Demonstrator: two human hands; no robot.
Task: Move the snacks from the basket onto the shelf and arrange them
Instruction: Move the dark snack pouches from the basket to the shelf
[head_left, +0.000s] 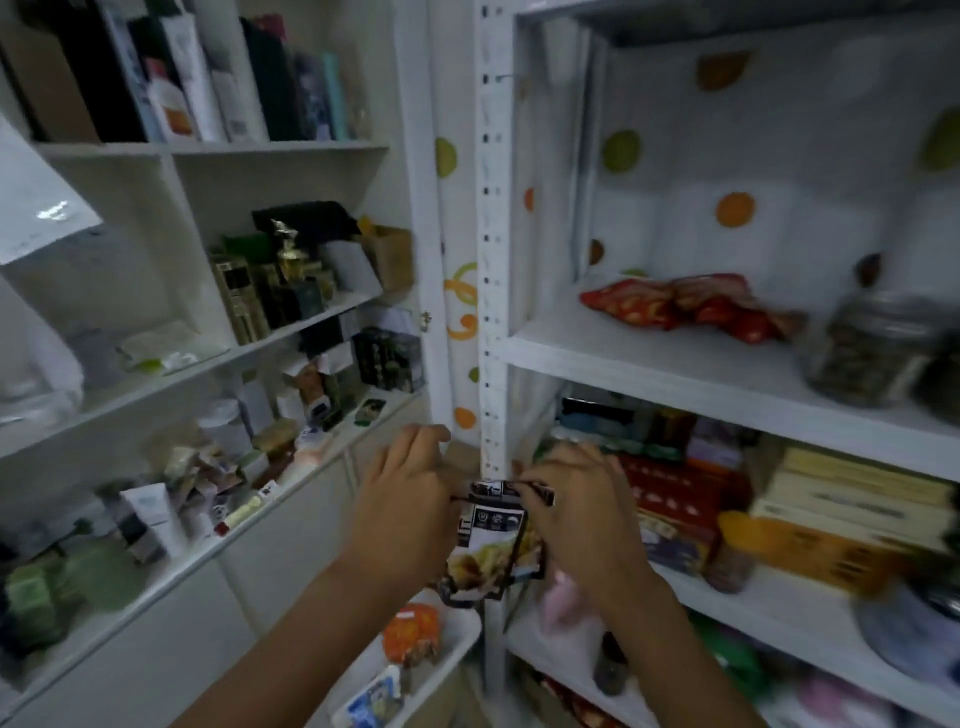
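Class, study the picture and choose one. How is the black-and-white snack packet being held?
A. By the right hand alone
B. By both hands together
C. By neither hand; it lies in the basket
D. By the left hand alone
B: the left hand and the right hand both grip the top of the snack packet, which is held up above the basket.

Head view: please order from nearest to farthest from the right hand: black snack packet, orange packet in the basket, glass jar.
1. Black snack packet: held by the right hand, centre.
2. Orange packet: below-left, in the basket.
3. Glass jar: upper shelf, far right.
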